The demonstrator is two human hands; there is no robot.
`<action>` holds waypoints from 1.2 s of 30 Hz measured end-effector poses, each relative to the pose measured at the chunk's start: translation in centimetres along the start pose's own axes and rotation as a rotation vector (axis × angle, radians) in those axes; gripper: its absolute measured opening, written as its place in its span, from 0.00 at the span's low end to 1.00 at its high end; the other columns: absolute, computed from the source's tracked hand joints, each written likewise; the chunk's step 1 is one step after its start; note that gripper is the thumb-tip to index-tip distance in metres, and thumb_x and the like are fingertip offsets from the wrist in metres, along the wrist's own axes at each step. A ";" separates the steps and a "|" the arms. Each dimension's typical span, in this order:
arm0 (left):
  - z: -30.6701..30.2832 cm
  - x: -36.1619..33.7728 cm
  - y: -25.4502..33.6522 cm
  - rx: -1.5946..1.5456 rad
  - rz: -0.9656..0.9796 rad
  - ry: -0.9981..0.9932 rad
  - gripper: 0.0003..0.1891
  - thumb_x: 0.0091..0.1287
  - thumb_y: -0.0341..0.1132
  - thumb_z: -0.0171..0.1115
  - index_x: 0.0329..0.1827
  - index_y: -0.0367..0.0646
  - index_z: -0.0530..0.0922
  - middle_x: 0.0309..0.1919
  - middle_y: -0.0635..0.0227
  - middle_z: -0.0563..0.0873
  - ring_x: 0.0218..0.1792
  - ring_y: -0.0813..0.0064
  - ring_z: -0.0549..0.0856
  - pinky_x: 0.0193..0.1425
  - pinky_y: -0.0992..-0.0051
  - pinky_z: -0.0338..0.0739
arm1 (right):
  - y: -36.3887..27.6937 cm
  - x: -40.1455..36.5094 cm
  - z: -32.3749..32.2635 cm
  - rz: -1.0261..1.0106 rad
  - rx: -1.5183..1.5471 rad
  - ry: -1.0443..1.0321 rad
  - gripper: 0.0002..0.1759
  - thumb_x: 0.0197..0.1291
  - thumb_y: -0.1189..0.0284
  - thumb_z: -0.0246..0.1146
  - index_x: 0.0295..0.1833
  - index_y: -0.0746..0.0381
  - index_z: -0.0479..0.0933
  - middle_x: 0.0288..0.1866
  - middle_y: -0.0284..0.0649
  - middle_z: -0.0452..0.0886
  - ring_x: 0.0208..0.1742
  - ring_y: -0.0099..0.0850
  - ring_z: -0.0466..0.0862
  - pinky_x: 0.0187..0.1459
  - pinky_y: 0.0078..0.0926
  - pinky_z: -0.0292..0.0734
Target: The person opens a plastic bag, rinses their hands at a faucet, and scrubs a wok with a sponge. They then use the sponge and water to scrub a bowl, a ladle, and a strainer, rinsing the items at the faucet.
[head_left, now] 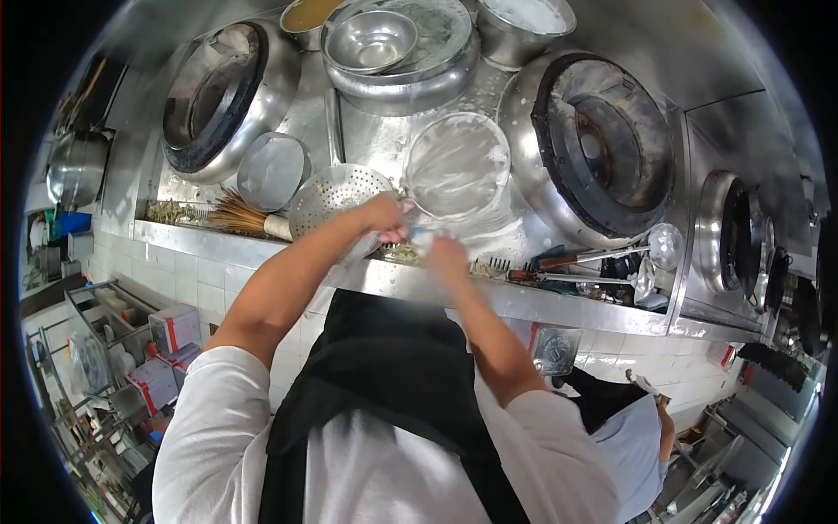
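Note:
My left hand (384,217) is closed round something I cannot make out, in front of the round strainer (456,166) and over the right edge of the perforated ladle (336,196). To its right, my right hand (445,256) is smeared by motion above the counter's front edge. Between the two hands shows a small blue and white item (420,237), too blurred to name. Below my left hand hangs a pale, see-through piece (356,253). Foamy liquid lies on the steel around the strainer.
Wok burners (559,148) stand left and right. A large pot (397,92) with a metal bowl (371,42) is at the back. A bamboo brush (240,214) lies left, ladles (665,246) right. Another person (624,445) is at the lower right.

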State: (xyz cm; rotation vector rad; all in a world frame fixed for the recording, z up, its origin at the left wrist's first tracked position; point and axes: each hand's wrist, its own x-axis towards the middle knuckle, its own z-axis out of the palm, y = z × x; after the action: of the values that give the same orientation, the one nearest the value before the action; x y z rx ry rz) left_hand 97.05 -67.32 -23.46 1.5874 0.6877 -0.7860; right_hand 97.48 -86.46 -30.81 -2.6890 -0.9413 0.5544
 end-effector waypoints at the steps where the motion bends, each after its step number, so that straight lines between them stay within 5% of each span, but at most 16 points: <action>1: 0.7 -0.7 1.3 -0.123 0.028 0.028 0.15 0.72 0.41 0.45 0.50 0.39 0.70 0.21 0.62 0.79 0.13 0.75 0.75 0.11 0.76 0.68 | -2.2 -0.1 -1.0 -0.006 0.167 0.068 0.15 0.49 0.72 0.57 0.42 0.68 0.77 0.43 0.51 0.79 0.47 0.46 0.80 0.52 0.43 0.73; 4: -0.5 0.7 0.3 -0.026 0.041 0.054 0.14 0.73 0.39 0.43 0.52 0.38 0.69 0.21 0.61 0.79 0.13 0.75 0.75 0.12 0.77 0.70 | -2.5 0.8 -6.2 0.206 0.262 -0.237 0.15 0.49 0.73 0.56 0.44 0.68 0.76 0.47 0.54 0.78 0.51 0.49 0.78 0.55 0.42 0.71; 7: -3.6 -1.0 -0.3 -0.016 0.044 -0.033 0.15 0.72 0.37 0.43 0.54 0.37 0.67 0.25 0.58 0.81 0.16 0.75 0.77 0.15 0.76 0.73 | 3.7 0.6 -6.6 0.127 0.233 -0.343 0.16 0.48 0.74 0.57 0.45 0.65 0.76 0.47 0.57 0.78 0.52 0.51 0.77 0.53 0.41 0.72; 9: -5.0 -1.7 -0.7 0.019 -0.046 -0.107 0.15 0.72 0.34 0.43 0.56 0.36 0.66 0.28 0.58 0.82 0.19 0.74 0.80 0.18 0.76 0.75 | 2.8 -0.8 -13.8 0.158 0.386 -0.261 0.18 0.48 0.72 0.59 0.46 0.67 0.76 0.48 0.58 0.77 0.52 0.51 0.76 0.53 0.41 0.71; 10: -5.3 -2.1 -0.8 0.019 -0.050 -0.106 0.15 0.72 0.34 0.43 0.56 0.36 0.66 0.28 0.58 0.82 0.19 0.74 0.80 0.18 0.76 0.75 | 3.3 -0.6 -13.5 0.157 0.390 -0.263 0.18 0.48 0.72 0.59 0.46 0.67 0.76 0.48 0.58 0.77 0.52 0.51 0.76 0.53 0.41 0.71; 12: -5.6 -2.5 -0.5 0.102 -0.154 -0.258 0.14 0.70 0.33 0.45 0.55 0.36 0.67 0.31 0.59 0.82 0.22 0.72 0.83 0.21 0.77 0.78 | 4.7 1.2 -11.8 0.234 0.333 0.224 0.20 0.49 0.69 0.60 0.48 0.69 0.74 0.51 0.56 0.75 0.52 0.50 0.75 0.53 0.40 0.71; 13: -5.3 -2.3 -0.7 0.141 -0.146 -0.271 0.14 0.68 0.33 0.49 0.54 0.35 0.69 0.35 0.61 0.83 0.25 0.72 0.84 0.22 0.77 0.79 | 5.2 2.3 -9.9 0.234 0.335 0.225 0.20 0.49 0.69 0.60 0.48 0.69 0.74 0.51 0.56 0.75 0.52 0.50 0.75 0.53 0.40 0.71; 15: -4.4 -1.5 -0.6 0.102 -0.132 -0.236 0.14 0.67 0.33 0.51 0.52 0.35 0.70 0.36 0.61 0.83 0.24 0.72 0.84 0.22 0.77 0.79 | 6.0 4.7 -5.4 0.180 -0.025 0.449 0.23 0.47 0.68 0.64 0.49 0.70 0.74 0.52 0.54 0.75 0.51 0.50 0.75 0.52 0.41 0.72; 17: -3.4 -0.3 -0.1 0.080 -0.116 -0.193 0.12 0.67 0.37 0.55 0.45 0.37 0.74 0.35 0.61 0.83 0.20 0.74 0.81 0.19 0.77 0.77 | 4.0 6.1 -2.7 0.236 0.071 0.452 0.23 0.46 0.69 0.64 0.49 0.69 0.74 0.53 0.54 0.74 0.51 0.50 0.75 0.55 0.42 0.70; 20: -2.2 1.0 0.0 0.104 -0.234 -0.072 0.13 0.67 0.37 0.54 0.39 0.33 0.76 0.29 0.60 0.83 0.17 0.73 0.79 0.16 0.75 0.73 | -0.1 5.8 -2.4 0.302 0.333 0.110 0.25 0.46 0.68 0.62 0.50 0.69 0.74 0.54 0.55 0.74 0.53 0.50 0.75 0.57 0.44 0.68; 22: -2.1 1.8 -0.3 0.143 -0.235 -0.021 0.14 0.67 0.38 0.53 0.34 0.34 0.77 0.24 0.61 0.83 0.15 0.72 0.77 0.15 0.72 0.69 | -1.9 5.2 -2.2 -0.118 0.146 0.047 0.32 0.48 0.61 0.65 0.55 0.71 0.71 0.53 0.55 0.75 0.56 0.47 0.74 0.59 0.39 0.68; 23: -2.2 2.0 -0.7 0.200 -0.254 -0.027 0.14 0.67 0.38 0.53 0.32 0.34 0.78 0.23 0.61 0.83 0.15 0.72 0.77 0.15 0.71 0.68 | -1.2 5.5 -1.1 -0.155 0.061 0.168 0.28 0.47 0.63 0.64 0.52 0.69 0.72 0.51 0.53 0.76 0.54 0.47 0.76 0.56 0.39 0.72; 25: -2.4 1.8 -0.8 0.255 -0.274 -0.034 0.15 0.67 0.39 0.53 0.30 0.35 0.79 0.22 0.62 0.83 0.15 0.72 0.77 0.14 0.70 0.67 | 1.1 6.8 -4.3 0.065 0.053 -0.072 0.23 0.50 0.66 0.61 0.49 0.69 0.73 0.51 0.52 0.76 0.52 0.46 0.78 0.53 0.38 0.73; 30: -2.2 1.2 0.3 0.374 -0.211 -0.065 0.14 0.65 0.37 0.53 0.30 0.35 0.80 0.20 0.62 0.83 0.14 0.73 0.76 0.16 0.72 0.69 | 3.5 9.7 -3.2 0.255 0.170 0.404 0.12 0.52 0.70 0.57 0.40 0.64 0.77 0.45 0.49 0.79 0.44 0.43 0.81 0.42 0.40 0.77; 31: -2.0 1.1 0.7 0.325 -0.225 -0.061 0.12 0.64 0.36 0.53 0.32 0.35 0.80 0.22 0.62 0.84 0.14 0.74 0.76 0.16 0.73 0.69 | 2.2 10.4 -3.7 0.224 0.151 0.117 0.12 0.52 0.70 0.57 0.39 0.64 0.78 0.45 0.49 0.79 0.43 0.44 0.81 0.43 0.40 0.77; 36: -2.6 0.2 1.0 0.379 -0.282 -0.019 0.10 0.63 0.35 0.55 0.32 0.37 0.79 0.20 0.63 0.83 0.12 0.77 0.76 0.14 0.75 0.68 | -1.9 9.3 -2.7 -0.156 0.207 0.159 0.11 0.51 0.70 0.57 0.39 0.63 0.77 0.40 0.49 0.80 0.41 0.43 0.82 0.42 0.41 0.77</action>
State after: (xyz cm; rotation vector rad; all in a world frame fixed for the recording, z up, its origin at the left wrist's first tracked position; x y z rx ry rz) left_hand 98.22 -64.85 -22.77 1.8408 0.7924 -1.1927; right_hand 104.32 -79.32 -30.24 -2.4112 -0.9806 0.3767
